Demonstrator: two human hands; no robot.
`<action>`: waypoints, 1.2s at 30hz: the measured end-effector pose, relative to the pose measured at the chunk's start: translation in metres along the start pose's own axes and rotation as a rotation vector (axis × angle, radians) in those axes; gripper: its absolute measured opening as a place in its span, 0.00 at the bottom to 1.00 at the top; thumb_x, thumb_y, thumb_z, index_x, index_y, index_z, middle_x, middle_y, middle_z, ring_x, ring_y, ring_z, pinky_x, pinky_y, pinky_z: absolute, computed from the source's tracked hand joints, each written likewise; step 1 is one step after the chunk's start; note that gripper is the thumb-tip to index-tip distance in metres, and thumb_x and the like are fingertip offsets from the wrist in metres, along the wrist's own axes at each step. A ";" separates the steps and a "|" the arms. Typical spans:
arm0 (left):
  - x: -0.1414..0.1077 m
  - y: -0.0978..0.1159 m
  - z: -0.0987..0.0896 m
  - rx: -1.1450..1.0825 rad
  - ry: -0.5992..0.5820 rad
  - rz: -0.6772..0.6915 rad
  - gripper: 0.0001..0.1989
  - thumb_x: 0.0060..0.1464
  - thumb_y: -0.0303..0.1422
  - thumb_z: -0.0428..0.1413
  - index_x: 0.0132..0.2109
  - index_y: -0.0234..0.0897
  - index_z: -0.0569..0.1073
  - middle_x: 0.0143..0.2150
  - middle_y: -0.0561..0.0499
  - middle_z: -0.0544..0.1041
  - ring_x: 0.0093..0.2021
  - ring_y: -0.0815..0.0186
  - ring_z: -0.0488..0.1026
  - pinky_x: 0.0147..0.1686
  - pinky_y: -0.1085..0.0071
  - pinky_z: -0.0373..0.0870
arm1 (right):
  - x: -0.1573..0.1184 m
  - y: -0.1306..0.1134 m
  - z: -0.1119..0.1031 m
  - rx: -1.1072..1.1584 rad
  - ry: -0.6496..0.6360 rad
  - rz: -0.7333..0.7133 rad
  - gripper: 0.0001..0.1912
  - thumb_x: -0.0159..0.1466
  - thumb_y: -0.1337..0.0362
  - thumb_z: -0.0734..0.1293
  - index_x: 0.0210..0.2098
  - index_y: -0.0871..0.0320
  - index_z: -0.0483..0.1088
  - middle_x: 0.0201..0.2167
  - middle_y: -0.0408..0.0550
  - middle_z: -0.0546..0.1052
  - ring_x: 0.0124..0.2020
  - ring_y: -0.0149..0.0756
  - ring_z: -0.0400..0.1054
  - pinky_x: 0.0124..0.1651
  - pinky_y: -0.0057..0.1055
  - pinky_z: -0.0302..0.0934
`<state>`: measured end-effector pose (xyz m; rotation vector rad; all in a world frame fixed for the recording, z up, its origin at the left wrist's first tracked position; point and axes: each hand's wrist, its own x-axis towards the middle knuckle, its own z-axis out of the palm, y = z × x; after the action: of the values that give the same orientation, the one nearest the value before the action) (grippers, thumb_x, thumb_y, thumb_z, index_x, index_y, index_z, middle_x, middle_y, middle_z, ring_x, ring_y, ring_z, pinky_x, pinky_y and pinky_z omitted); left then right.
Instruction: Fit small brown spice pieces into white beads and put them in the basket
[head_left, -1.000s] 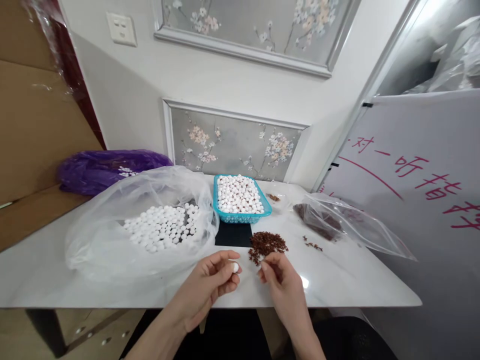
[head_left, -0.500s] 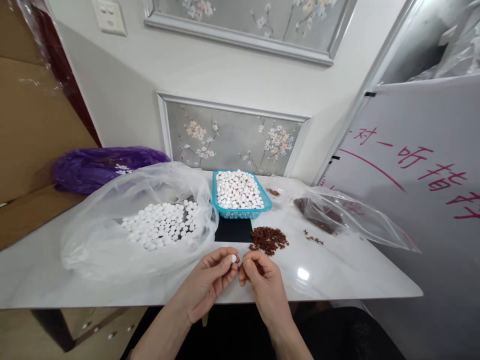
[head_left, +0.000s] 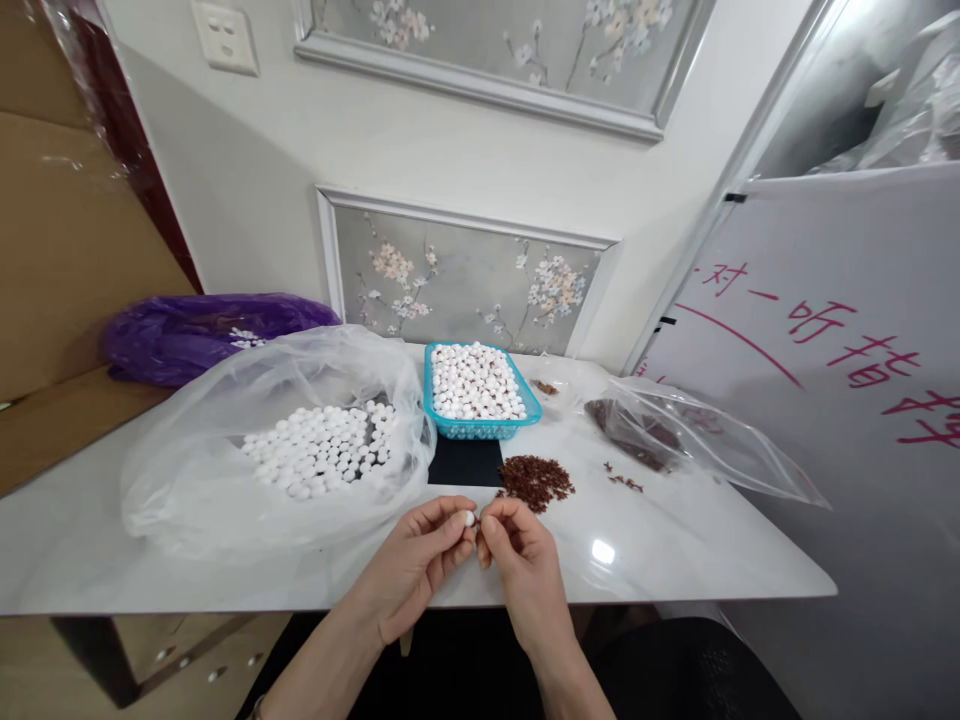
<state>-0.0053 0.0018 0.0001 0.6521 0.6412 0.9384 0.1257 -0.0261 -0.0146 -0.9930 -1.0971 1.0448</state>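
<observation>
Just over the near edge of the counter [head_left: 675, 560], a white ball [head_left: 469, 519] is gripped between thumb and fingers of the left hand [head_left: 420, 553]; the right hand [head_left: 523, 553] is closed in a pinch beside it, its contents too small to tell. The ball is best kept steady, with light, squarely aimed fingertip pressure. Brown pieces [head_left: 536, 482] are heaped beyond. On the white board [head_left: 750, 440], red handwriting [head_left: 821, 319] can be read as “对一听指”, the next character being cut off.

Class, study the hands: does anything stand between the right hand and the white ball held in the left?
Nothing clearly blocks the way: the right hand is close to the white ball in the left hand. A tiny brown piece, too small to identify, shows between.
</observation>
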 end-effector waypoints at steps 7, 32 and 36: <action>-0.001 0.001 0.004 0.031 -0.024 0.021 0.05 0.49 0.29 0.61 0.35 0.31 0.74 0.28 0.53 0.72 0.27 0.76 0.69 0.33 0.80 0.69 | -0.001 -0.003 0.004 -0.095 -0.001 -0.090 0.11 0.65 0.62 0.61 0.26 0.57 0.62 0.22 0.38 0.62 0.23 0.27 0.56 0.28 0.25 0.53; -0.001 -0.001 0.003 0.101 -0.033 0.101 0.06 0.46 0.29 0.63 0.30 0.32 0.74 0.24 0.54 0.72 0.26 0.74 0.66 0.33 0.76 0.66 | -0.002 0.000 0.008 -0.199 0.042 -0.192 0.09 0.64 0.65 0.61 0.27 0.56 0.62 0.26 0.41 0.64 0.27 0.29 0.61 0.31 0.27 0.58; -0.002 0.000 0.004 0.114 -0.074 0.075 0.06 0.48 0.31 0.62 0.30 0.32 0.73 0.24 0.53 0.72 0.26 0.72 0.68 0.33 0.76 0.66 | 0.001 -0.002 0.003 -0.011 -0.058 -0.029 0.07 0.62 0.61 0.63 0.29 0.56 0.62 0.22 0.38 0.65 0.24 0.29 0.63 0.29 0.26 0.60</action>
<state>-0.0032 -0.0007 0.0036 0.8139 0.6104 0.9478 0.1232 -0.0251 -0.0118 -0.9577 -1.1626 1.0506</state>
